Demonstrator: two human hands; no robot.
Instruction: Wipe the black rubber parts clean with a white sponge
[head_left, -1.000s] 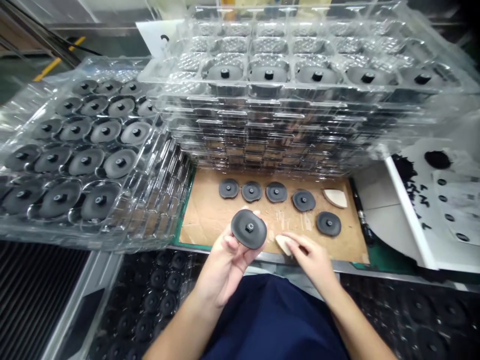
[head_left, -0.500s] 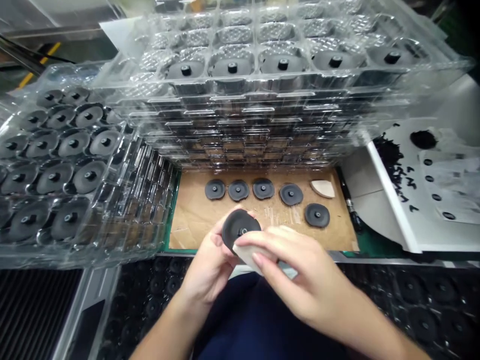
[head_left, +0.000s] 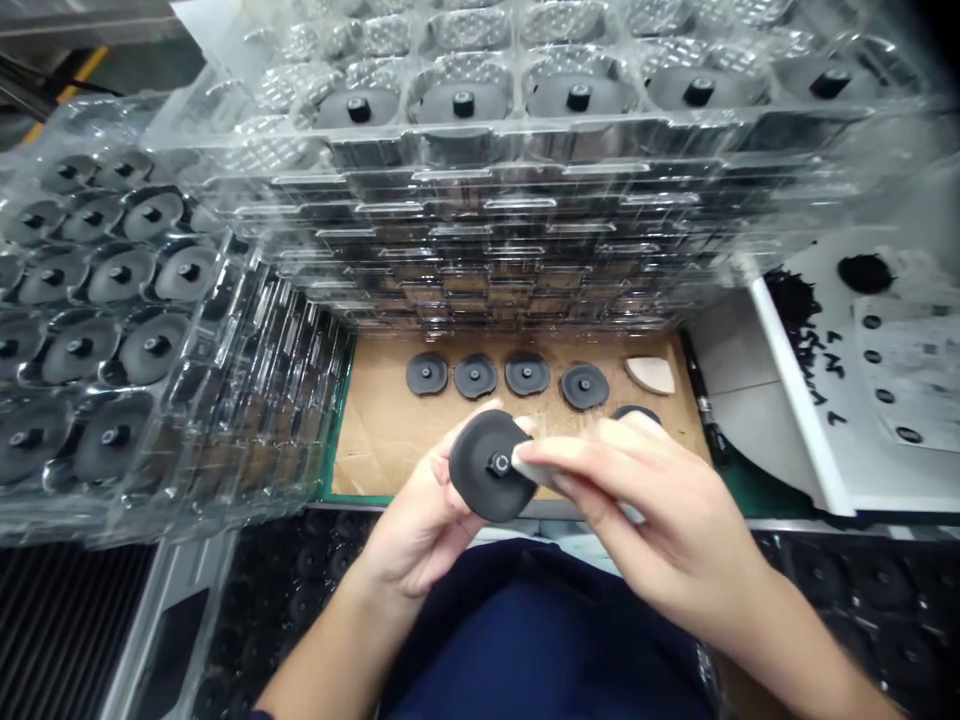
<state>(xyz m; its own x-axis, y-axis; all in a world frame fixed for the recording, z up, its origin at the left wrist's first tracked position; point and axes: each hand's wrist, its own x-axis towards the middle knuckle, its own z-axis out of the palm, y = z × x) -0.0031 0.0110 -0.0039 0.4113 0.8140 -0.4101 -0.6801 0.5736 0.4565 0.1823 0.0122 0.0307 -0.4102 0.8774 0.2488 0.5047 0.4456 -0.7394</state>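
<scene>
Over cardboard (head_left: 390, 430), left hand (head_left: 420, 510) grips a black disc (head_left: 480, 480); right hand (head_left: 667, 520) pinches perhaps foam (head_left: 534, 473).

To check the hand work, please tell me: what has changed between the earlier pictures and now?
The right hand has moved up, and its pale wedge now touches the black disc beside the stem. The left hand still holds the disc, now turned with the stem toward the camera. The discs on the board and the stacked trays stayed in place.
</scene>
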